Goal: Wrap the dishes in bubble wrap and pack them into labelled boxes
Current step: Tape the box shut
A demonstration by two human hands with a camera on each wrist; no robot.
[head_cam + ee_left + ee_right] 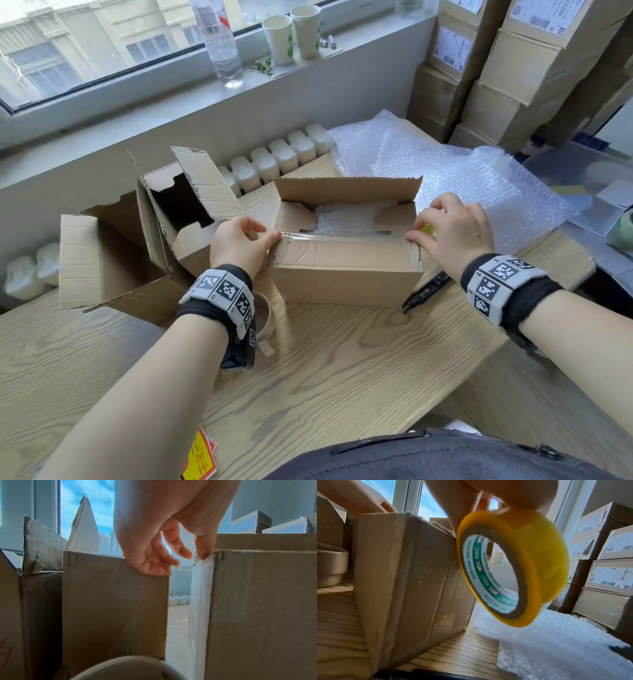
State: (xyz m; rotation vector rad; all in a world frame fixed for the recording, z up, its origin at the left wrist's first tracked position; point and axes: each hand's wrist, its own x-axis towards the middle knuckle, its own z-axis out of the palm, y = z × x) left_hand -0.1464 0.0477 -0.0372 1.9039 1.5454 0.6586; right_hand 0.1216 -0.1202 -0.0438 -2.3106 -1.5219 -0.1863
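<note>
A small brown cardboard box point(346, 270) stands on the pale wood-grain table point(325, 370), near its far edge and a little right of the middle. The near flap is folded down over the top and the far flap stands upright; through the gap between them a bundle of clear bubble wrap point(346, 216) shows inside. A strip of clear packing tape point(337, 234) runs along the free edge of the near flap from the box's left end to its right end.

The left hand point(236, 245) is at the left top corner of the box, its thumb and forefinger pinching the end of the tape there, the other fingers loosely curled. The right hand point(455, 229) is at the right top corner, its fingers curled round a yellow-tinted roll of tape point(513, 566) with a brown card core, which hangs just beside the right end of the box.

A black marker pen point(428, 289) lies on the table at the box's near right corner. A beige ceramic mug point(330, 566) stands near the box's near left corner, partly under the left wrist. Two larger open brown cartons point(137, 246) stand left of the box. Loose sheets of bubble wrap point(455, 171) are spread over the far right corner of the table. Stacked labelled cartons point(513, 68) rise beyond it. On the window sill stand a clear plastic bottle point(219, 41) and two paper cups point(293, 34).
</note>
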